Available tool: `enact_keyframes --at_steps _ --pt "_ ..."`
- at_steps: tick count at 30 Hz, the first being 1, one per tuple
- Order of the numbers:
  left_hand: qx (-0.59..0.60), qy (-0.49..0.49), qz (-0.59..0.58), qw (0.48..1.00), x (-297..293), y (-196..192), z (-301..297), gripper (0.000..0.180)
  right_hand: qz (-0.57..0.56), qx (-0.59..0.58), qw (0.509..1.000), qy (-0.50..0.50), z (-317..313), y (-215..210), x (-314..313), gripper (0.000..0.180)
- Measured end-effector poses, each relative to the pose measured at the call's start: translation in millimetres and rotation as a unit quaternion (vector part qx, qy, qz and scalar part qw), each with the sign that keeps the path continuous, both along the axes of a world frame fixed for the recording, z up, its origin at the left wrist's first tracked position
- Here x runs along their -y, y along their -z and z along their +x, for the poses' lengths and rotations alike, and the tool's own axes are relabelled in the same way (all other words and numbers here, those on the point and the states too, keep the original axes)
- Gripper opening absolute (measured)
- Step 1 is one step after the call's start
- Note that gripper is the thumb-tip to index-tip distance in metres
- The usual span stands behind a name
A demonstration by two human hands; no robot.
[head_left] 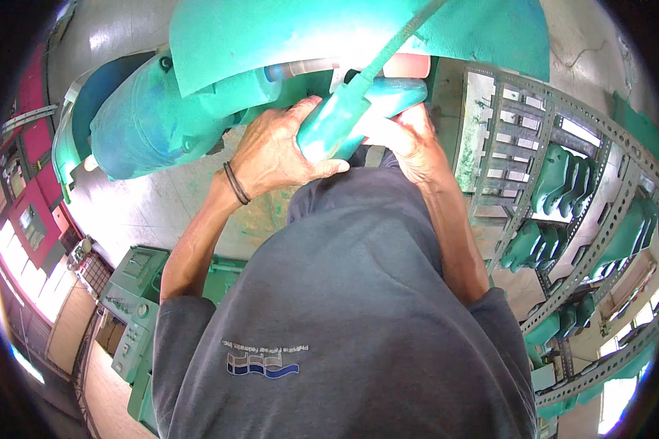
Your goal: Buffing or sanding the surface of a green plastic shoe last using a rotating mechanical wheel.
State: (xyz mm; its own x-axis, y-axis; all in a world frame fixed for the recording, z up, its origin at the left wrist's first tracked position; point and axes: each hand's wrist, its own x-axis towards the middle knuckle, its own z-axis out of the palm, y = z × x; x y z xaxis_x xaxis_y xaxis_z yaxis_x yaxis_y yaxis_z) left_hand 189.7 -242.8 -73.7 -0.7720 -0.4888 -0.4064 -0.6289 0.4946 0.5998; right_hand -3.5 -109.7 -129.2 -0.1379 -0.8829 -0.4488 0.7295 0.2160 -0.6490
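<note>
A green, gooseneck-like stem (399, 47) comes down from above to a boxy green head (334, 121) between my hands, hiding part of what lies behind. My left hand (278, 143), with dark bands at the wrist, curls in from the left. Its thumb reaches right along the head's lower edge, and its fingertips are hidden. Closed round the near side of a smooth blue-green rounded piece (399, 95) is my right hand (414, 143). Bright light washes out its fingers. Just beyond the piece shows an orange-pink block or wheel (406, 66), under the machine's green hood (359, 36).
A large green cylindrical housing (150, 117) lies to the left. On the right, perforated metal racks (520, 139) hold several green curved pieces (560, 179). A green control cabinet (135, 307) stands at the lower left, and a red panel (33, 219) at the far left.
</note>
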Motion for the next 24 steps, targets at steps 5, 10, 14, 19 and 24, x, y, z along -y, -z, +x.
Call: enact_keyframes --at_steps 5,10,14,19,24 --pt "-0.011 -0.016 0.005 1.000 0.8 -1.1 -2.9 0.104 0.005 0.003 1.000 -0.026 -4.6 12.7 4.6 0.066" --pt "-0.022 -0.007 -0.019 1.000 -1.3 -0.9 1.1 0.104 0.004 0.013 1.000 -0.017 0.6 7.3 1.7 0.076" --pt "-0.039 -0.014 -0.030 0.999 -8.7 4.5 7.3 0.104 -0.007 -0.020 0.999 -0.044 -1.2 8.1 4.4 0.082" --pt "-0.024 -0.031 -0.015 0.999 -10.9 8.5 9.0 0.104 -0.010 0.006 0.999 -0.049 -2.0 5.4 3.0 0.082" --pt "-0.041 -0.048 -0.008 0.998 -14.5 3.5 9.1 0.104 0.008 -0.062 0.993 -0.096 -7.1 -2.8 7.2 0.075"
